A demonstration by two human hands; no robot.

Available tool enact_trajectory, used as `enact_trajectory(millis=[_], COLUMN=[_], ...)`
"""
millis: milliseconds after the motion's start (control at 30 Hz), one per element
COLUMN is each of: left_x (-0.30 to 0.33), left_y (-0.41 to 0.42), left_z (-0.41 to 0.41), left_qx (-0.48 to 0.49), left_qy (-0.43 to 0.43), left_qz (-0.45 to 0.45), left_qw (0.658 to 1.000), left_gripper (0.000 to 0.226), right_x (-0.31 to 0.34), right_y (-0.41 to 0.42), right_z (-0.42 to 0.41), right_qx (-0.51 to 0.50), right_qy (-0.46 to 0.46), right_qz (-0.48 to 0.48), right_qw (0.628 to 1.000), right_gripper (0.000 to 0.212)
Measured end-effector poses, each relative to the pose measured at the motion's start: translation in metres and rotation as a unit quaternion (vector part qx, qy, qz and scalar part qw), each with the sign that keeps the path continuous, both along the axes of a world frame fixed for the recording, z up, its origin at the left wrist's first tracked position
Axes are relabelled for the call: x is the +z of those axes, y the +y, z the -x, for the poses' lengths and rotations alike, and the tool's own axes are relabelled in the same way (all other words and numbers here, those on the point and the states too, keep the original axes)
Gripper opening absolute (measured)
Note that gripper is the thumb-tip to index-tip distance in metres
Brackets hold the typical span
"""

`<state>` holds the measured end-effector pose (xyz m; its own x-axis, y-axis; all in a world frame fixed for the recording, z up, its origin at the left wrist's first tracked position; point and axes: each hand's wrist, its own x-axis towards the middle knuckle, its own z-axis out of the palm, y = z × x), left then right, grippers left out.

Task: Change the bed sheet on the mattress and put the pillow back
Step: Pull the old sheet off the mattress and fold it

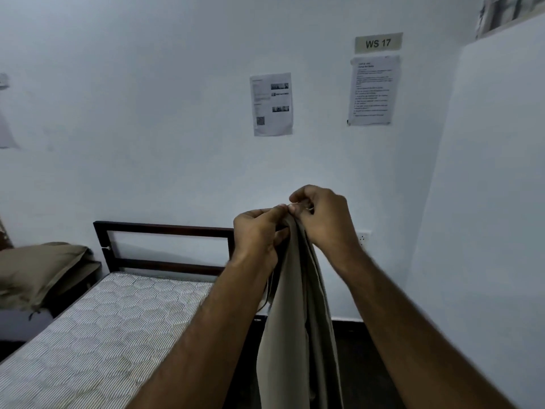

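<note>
Single view only, head-mounted, wide-angle. Faces forward and slightly downward toward a white wall (pixel 177 157) near at hand, where two printed sheets (pixel 272 104) and a sign reading "WS 17" (pixel 378 43) sit above centre. Positioned at standing height beside the bed's right edge, near its head end. Both forearms enter from the bottom edge; left hand (pixel 256 234) and right hand (pixel 321 219) close to the lens, near mid-frame. Bare mattress (pixel 97 326) at lower left, dark headboard (pixel 165 246) behind it. Straight edges bowed toward the borders. No second view to compare.
</note>
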<state>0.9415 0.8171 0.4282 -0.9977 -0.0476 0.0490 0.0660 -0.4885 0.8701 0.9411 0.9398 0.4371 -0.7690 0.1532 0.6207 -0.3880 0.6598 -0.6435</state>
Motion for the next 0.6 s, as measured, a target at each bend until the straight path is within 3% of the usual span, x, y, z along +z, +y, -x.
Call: enact_trajectory(millis=[233,433,600], left_x=[-0.022,-0.022,-0.020], left_y=[0.006,0.004,0.000], left_z=[-0.025,-0.035,-0.044], left_qx=[0.033,0.048,0.030], left_qy=[0.013,-0.021,-0.064], left_qz=[0.003,-0.034,-0.092], left_qw=[0.999,0.998,0.993], left_gripper=[0.014,0.019,0.024], right_x=[-0.022,-0.030,-0.047], right_y=[-0.013,-0.012,-0.019], right_z=[-0.010,-0.021,-0.041], right_qx=[-0.003,0.000,0.060], right_qy=[-0.008,0.000,-0.001], right_qz=[-0.007,0.131,0.139], right_qw=[1.000,0.991,0.988], right_gripper=[0.026,0.025,0.034])
